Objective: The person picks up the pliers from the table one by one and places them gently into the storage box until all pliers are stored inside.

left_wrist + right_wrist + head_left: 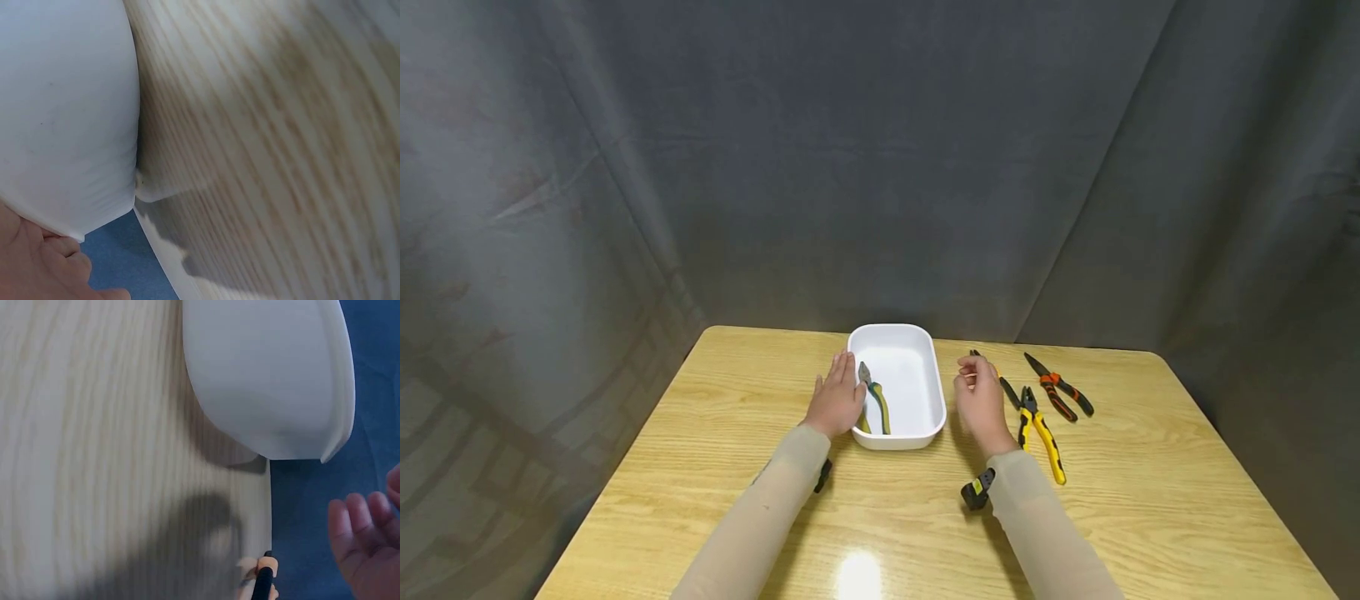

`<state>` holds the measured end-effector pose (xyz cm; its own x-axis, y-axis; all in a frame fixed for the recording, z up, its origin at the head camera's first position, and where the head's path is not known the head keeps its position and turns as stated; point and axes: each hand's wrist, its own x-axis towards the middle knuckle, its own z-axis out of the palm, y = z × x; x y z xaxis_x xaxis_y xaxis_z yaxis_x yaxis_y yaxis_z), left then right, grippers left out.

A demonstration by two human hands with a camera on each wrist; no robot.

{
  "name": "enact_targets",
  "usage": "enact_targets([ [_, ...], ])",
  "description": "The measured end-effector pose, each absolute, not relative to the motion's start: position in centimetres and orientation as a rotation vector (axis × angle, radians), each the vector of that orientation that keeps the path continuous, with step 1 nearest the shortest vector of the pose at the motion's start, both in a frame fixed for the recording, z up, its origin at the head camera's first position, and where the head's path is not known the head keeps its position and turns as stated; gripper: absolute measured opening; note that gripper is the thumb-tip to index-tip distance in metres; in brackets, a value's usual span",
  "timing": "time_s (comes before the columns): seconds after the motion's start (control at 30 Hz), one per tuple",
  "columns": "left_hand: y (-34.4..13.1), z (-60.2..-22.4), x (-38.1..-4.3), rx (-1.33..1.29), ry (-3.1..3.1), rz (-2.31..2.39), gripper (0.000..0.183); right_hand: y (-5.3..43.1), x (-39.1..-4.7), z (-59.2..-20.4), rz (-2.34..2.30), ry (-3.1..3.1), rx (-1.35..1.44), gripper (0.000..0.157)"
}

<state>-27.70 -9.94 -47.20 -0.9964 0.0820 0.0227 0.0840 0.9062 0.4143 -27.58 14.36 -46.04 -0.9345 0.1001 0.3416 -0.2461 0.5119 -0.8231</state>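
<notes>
On the wood-grain counter (pixel 752 383), your left hand (pixel 837 402), fingers straight, best steadies the white tray (pixel 897 442) with light pressure, while your right hand (pixel 982 406), loosely curled, holds nothing.

From my end: wood-grain table (pixel 715 433), pale yellow-brown, rounded far corners, bright glare spot near side. White tray (pixel 895 443) sits on it upright, toward the far edge. To its right I've got three pliers lying flat: yellow-black pliers (pixel 1047 443) nearest me, orange-black pliers (pixel 1050 380) farther right, dark-handled pliers (pixel 1010 392) between those and tray, partly hidden.
</notes>
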Motion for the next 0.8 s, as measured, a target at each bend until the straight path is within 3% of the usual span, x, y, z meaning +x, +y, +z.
enact_targets([
  [0.4,-10.0,-47.1,-27.7,-0.147,-3.05,-0.658,0.061,16.1,-28.6,-44.0,1.245,-2.603,0.191,0.028],
  [0.8,-10.1,-47.3,-27.8,-0.157,-3.033,-0.676,0.061,17.8,-29.6,-44.6,1.169,-2.745,0.224,0.034],
])
